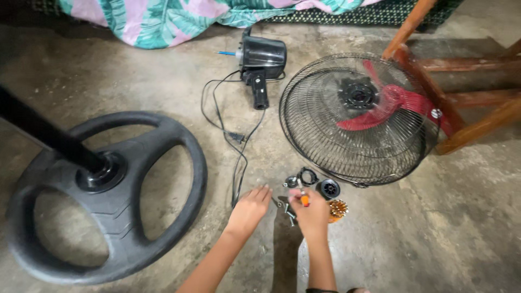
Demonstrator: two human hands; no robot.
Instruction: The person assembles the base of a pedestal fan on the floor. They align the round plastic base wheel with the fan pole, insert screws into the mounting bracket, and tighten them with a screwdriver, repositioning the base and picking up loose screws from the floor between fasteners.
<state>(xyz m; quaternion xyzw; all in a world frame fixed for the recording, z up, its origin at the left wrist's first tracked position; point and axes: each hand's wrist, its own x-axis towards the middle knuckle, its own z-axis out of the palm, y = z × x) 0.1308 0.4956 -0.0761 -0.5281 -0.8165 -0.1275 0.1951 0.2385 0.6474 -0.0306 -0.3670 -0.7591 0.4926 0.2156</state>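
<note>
My right hand (312,212) is closed around an orange-handled screwdriver (304,199) on the concrete floor. My left hand (249,209) reaches forward beside it, fingers spread, close to a few loose screws (289,212). Just beyond my hands lie a black round fan cap (328,188), a black ring (308,176) and a small metal piece (291,182). A yellow translucent part (337,209) rests to the right of my right hand.
A black wire fan guard (304,138) holding red blades (380,108) lies ahead on the right. The black fan motor (261,58) with its cord (239,146) lies further back. A round black fan base with a pole (108,195) is on the left. Wooden furniture legs (450,103) stand at right.
</note>
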